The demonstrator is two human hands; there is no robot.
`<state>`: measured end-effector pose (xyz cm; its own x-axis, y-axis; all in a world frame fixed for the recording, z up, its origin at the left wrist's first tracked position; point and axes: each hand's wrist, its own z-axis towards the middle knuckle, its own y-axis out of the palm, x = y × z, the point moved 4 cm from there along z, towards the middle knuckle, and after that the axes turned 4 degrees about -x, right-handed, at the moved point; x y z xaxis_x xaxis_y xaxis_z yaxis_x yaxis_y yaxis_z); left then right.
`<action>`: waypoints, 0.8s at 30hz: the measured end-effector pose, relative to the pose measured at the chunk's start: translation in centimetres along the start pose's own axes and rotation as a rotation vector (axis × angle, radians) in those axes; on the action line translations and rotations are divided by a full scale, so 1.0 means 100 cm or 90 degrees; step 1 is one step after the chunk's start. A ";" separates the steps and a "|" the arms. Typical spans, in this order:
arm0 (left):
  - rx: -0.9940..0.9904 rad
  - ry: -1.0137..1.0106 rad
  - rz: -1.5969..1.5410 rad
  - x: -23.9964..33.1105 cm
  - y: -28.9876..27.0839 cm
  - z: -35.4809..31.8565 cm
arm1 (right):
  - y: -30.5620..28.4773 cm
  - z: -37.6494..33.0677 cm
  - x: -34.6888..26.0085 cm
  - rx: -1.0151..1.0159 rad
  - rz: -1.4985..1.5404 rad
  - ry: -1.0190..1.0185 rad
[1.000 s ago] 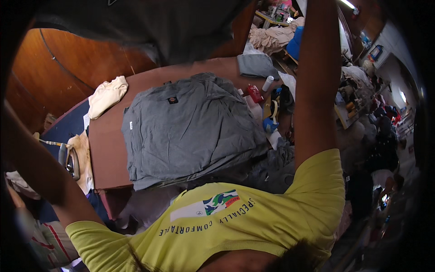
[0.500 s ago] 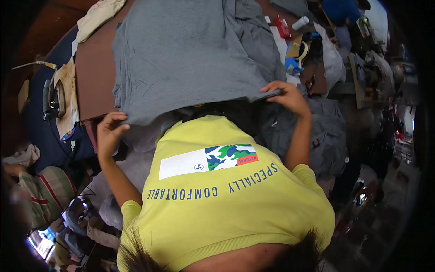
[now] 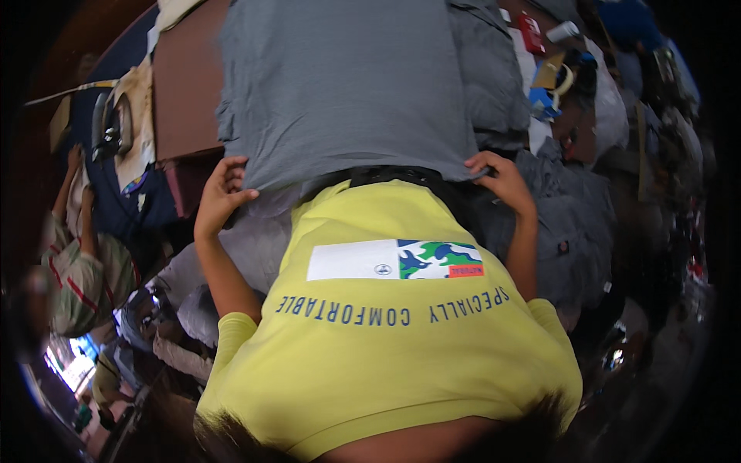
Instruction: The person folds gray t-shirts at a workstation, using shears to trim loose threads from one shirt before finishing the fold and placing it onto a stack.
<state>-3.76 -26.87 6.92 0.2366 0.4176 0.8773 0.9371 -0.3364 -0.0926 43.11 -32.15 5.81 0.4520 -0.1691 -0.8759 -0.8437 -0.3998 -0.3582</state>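
A broad piece of grey cloth (image 3: 347,92) lies over the brown table, its near edge hanging in front of my body. My left hand (image 3: 221,199) is at its near left corner, fingers curled along the side and thumb below, with the corner between them. At the near right corner my right hand (image 3: 503,184) pinches the hem between thumb and fingers. The cloth is drawn fairly flat between both hands. Beneath and to its right lies more grey cloth (image 3: 494,85), rumpled.
An iron (image 3: 122,127) rests on a scorched pad at left, near another person's hands (image 3: 81,181). Right of the cloth are a red object (image 3: 531,33), a white cylinder (image 3: 563,32) and a roll of tape (image 3: 566,79). Grey garments (image 3: 567,231) are heaped at my right.
Both hands have drawn closer together relative to my body, and the cloth's near edge now lies straighter and flatter. My view has shifted. The other person's hands have come into sight near the iron.
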 end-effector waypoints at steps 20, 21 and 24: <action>0.175 0.661 0.390 0.166 -0.004 -0.114 | -0.139 -0.103 -0.154 0.398 -0.289 -0.707; 0.263 0.774 0.460 0.180 0.006 -0.133 | -0.139 -0.118 -0.152 0.522 -0.194 -0.823; 0.068 1.002 0.582 0.186 -0.015 -0.185 | -0.116 -0.175 -0.172 0.569 -0.053 -0.941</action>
<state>-5.51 -34.21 32.12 0.2519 -0.9614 0.1103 0.6918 0.0992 -0.7152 50.24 -40.39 30.70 0.3048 0.9319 -0.1964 -0.9515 0.3069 -0.0205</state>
